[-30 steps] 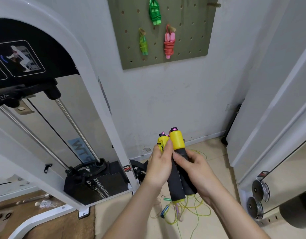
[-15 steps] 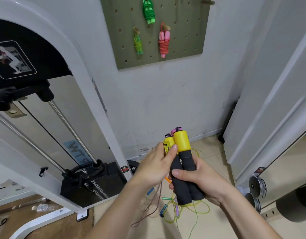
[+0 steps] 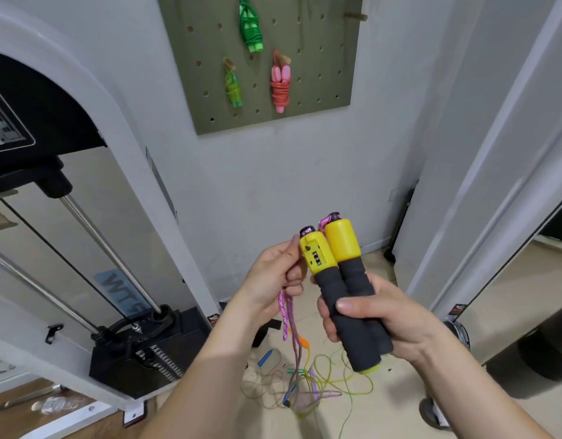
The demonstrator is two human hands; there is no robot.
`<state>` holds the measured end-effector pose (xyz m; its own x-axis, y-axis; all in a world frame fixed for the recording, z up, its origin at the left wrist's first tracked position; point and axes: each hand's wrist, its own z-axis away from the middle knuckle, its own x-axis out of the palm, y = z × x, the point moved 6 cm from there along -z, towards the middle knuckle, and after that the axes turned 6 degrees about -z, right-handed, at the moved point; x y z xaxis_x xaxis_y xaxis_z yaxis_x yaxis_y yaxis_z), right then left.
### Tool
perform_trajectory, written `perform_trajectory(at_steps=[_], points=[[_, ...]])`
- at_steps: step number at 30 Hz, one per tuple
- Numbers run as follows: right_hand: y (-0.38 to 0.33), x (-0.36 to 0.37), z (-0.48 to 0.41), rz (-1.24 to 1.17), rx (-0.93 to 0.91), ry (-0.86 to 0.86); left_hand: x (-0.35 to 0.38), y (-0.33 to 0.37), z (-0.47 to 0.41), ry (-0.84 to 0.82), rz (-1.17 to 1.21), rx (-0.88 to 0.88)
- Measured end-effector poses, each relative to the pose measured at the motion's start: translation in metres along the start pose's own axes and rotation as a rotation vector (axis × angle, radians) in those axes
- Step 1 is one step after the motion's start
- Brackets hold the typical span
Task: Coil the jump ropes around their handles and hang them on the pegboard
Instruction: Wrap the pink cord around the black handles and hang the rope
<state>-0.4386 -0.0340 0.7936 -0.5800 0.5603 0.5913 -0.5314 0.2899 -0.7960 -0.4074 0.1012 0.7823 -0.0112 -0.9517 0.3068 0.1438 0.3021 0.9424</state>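
Pegboard (image 3: 321, 58) carries three coiled ropes (image 3: 280, 87); below it, right hand (image 3: 393, 318) grips both handles (image 3: 330, 289), left hand (image 3: 270, 280) pinches the pink rope (image 3: 284, 315).

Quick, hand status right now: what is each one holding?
Left hand: closed, pinching the pink rope.
Right hand: closed around both black foam handles.

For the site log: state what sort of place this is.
Probably a gym: a cable machine with a weight stack stands at left, and coiled jump ropes hang on a wall pegboard.
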Motion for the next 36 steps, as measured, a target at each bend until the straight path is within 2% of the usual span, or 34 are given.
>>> perform_trajectory(at_steps=[2, 5, 8, 10, 13, 15, 17, 19, 22, 24, 26, 29, 32, 36], points=[[0.001, -0.006, 0.001, 0.096, 0.014, 0.123, -0.005, -0.008, -0.006, 0.133, -0.278, 0.049], [-0.002, -0.017, -0.004, 0.421, -0.066, 0.350, -0.004, -0.021, -0.007, 0.234, -0.822, 0.127], [-0.009, -0.034, -0.010, 0.857, -0.144, 0.578, 0.017, -0.019, 0.008, 0.197, -1.537, 0.218], [-0.009, -0.044, -0.014, 1.122, -0.103, 0.636, 0.029, -0.010, 0.018, 0.151, -1.859, 0.273], [-0.014, -0.045, -0.018, 1.502, -0.048, 0.662, 0.043, 0.002, 0.028, 0.015, -2.208, 0.404], [-0.022, -0.035, -0.019, 1.689, -0.024, 0.653, 0.044, 0.005, 0.025, -0.061, -2.208, 0.492], [-0.026, -0.023, -0.019, 1.840, 0.036, 0.605, 0.042, 0.007, 0.025, -0.175, -2.116, 0.480], [-0.028, -0.013, -0.019, 1.961, 0.082, 0.541, 0.038, 0.016, 0.025, -0.165, -2.090, 0.460], [-0.024, -0.002, -0.019, 2.111, 0.135, 0.416, 0.047, 0.032, 0.037, -0.182, -2.061, 0.548], [-0.023, 0.003, -0.017, 2.197, 0.144, 0.331, 0.050, 0.046, 0.045, -0.215, -1.934, 0.533], [-0.024, 0.008, -0.013, 2.271, 0.050, 0.240, 0.042, 0.059, 0.046, -0.247, -1.763, 0.385], [-0.030, 0.023, -0.006, 2.382, -0.337, 0.081, 0.024, 0.066, 0.041, -0.247, -1.387, 0.173], [-0.032, 0.029, 0.002, 2.386, -0.577, -0.017, 0.019, 0.070, 0.039, -0.280, -1.176, 0.115], [-0.038, 0.035, 0.013, 2.346, -0.707, -0.096, 0.019, 0.072, 0.038, -0.372, -0.871, 0.096]])
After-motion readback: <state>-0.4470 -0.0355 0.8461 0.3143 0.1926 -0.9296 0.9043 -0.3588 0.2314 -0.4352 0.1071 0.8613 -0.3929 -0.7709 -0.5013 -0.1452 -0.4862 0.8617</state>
